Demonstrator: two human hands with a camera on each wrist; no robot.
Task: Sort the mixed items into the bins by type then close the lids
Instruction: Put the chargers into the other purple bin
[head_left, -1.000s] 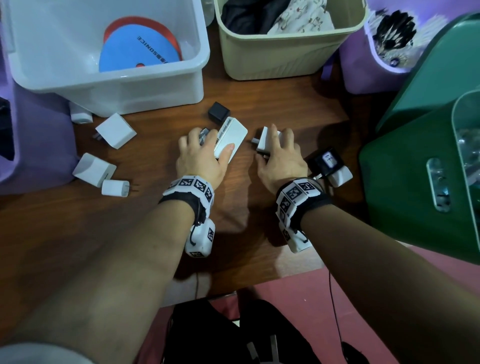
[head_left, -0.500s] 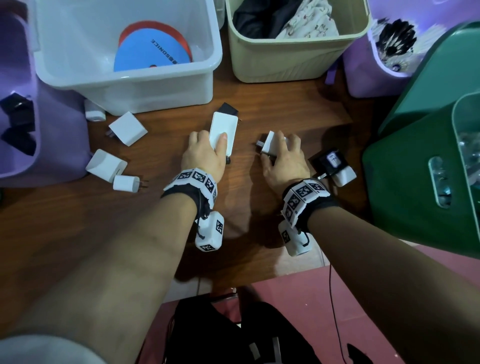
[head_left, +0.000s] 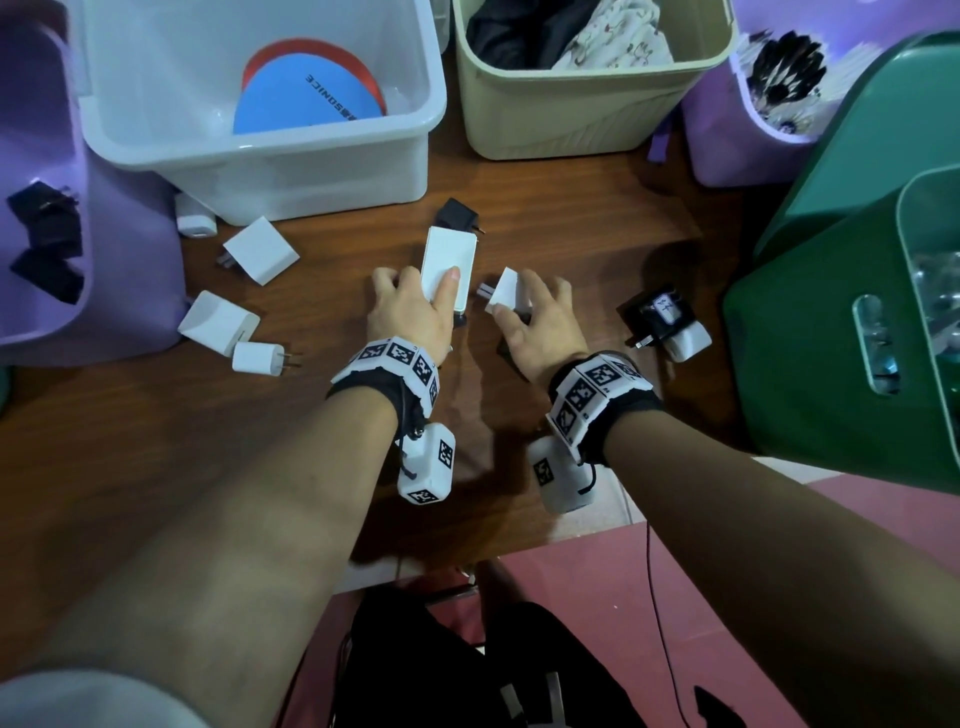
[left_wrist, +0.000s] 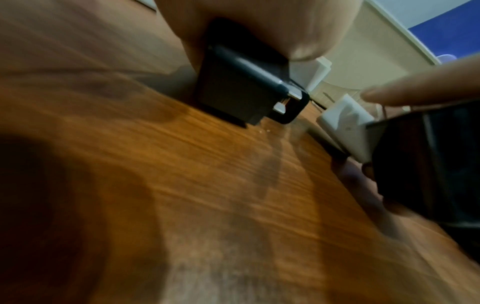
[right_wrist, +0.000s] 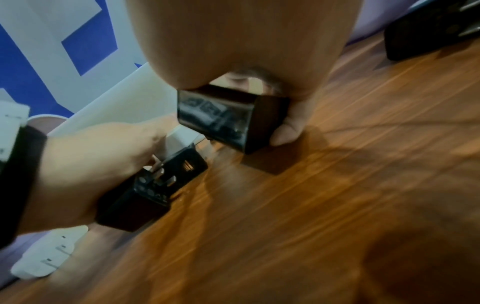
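Note:
My left hand (head_left: 413, 312) grips a flat white charger (head_left: 448, 260), thumb on its top. The left wrist view shows a black adapter (left_wrist: 241, 86) held under that same hand, touching the wooden table (head_left: 519, 218). My right hand (head_left: 540, 322) pinches a small white charger (head_left: 506, 291), and the right wrist view shows a black charger (right_wrist: 228, 117) held in its palm. Just beyond the flat charger lies a loose black charger (head_left: 457, 213). A purple bin (head_left: 130, 249) at the left holds black chargers (head_left: 47, 239).
Several white chargers (head_left: 260, 249) lie loose at the left, and a black and white pair (head_left: 667, 325) at the right. At the back stand a white bin (head_left: 322, 156) with a blue disc, a beige bin (head_left: 561, 114) with clothes and a purple bin (head_left: 727, 140). A green bin (head_left: 810, 338) stands right.
My left hand has turned the flat white charger so that it points away from me. My right hand has curled round the small white charger and raised it a little.

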